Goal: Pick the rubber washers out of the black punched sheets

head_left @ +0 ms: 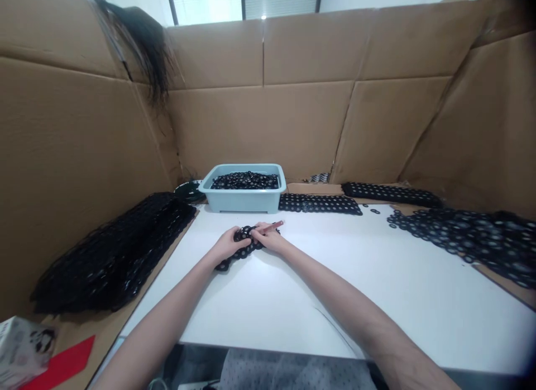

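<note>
A small piece of black ring mesh (pixel 239 252), made of joined rings with round holes, is held low over the white table by both hands. My left hand (pixel 226 246) is closed on its left part, thumb on top. My right hand (pixel 270 239) pinches the right end and also has a slim pinkish tool (pixel 274 226) in its fingers, pointing up and to the right. The tool's exact kind is too small to make out. Fingers cover much of the mesh, and its lower left end hangs below my left hand.
Behind the hands stands a light blue basin (pixel 243 201) of loose black rings. Flat black ring mesh (pixel 320 203) lies to its right, and a heap of rings (pixel 464 231) spreads further right. Dark plastic-looking bundles (pixel 113 256) lie left. Cardboard walls (pixel 310 127) surround the white table (pixel 259 306).
</note>
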`<state>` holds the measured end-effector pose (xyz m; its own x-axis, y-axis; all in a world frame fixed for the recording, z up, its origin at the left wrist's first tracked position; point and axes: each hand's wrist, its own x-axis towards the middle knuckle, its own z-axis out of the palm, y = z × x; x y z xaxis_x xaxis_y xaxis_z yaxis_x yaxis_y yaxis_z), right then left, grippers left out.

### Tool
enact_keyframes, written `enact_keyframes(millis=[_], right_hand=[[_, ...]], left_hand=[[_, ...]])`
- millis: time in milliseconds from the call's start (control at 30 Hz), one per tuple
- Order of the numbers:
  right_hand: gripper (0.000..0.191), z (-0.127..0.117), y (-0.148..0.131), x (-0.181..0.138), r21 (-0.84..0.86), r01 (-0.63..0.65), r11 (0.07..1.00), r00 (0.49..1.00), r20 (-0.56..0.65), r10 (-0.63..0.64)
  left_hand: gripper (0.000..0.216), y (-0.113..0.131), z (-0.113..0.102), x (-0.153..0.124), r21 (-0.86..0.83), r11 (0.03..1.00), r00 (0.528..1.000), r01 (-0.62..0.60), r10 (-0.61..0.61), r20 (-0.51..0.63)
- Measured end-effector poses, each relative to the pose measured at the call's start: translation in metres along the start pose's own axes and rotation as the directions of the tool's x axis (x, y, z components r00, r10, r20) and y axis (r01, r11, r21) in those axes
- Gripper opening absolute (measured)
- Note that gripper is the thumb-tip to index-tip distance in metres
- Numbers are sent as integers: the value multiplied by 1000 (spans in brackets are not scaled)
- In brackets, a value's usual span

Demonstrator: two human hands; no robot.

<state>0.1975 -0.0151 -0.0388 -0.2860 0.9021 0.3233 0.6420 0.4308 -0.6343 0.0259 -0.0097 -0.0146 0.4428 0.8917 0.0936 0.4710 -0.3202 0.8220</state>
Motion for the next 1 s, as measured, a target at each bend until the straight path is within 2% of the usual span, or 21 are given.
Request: enact_keyframes(millis=[200,367,500,633,800,900,1000], right_hand=[[33,-5,-1,3,28,5,1000,1000,9,-5],[32,-17,-2,3,40,25,999,999,43,-27],[28,-37,1,-5,34,3,999,998,55,-5],[27,-71,17,-24,13,-61,998,997,51,60],[25,-118,43,-66,-28,-151,988,988,31,152],[28,-138,53,-91,-43,-208,977,978,-7,208],[29,-149,60,-106,-40,-243,969,970,-24,242]], left_hand=[[23,2,-2,1,-25,1000,999,16,-15,43],[34,8,-5,2,-38,997,994,71,-67,89],[36,20,3,14,-15,989,968,146,-140,208],[25,39,29,35,35,987,920,158,-160,357],[22,67,75,67,64,995,863,80,-101,495],[19,80,100,84,54,998,834,27,-52,549],[17,85,117,95,41,999,827,-5,-19,562]])
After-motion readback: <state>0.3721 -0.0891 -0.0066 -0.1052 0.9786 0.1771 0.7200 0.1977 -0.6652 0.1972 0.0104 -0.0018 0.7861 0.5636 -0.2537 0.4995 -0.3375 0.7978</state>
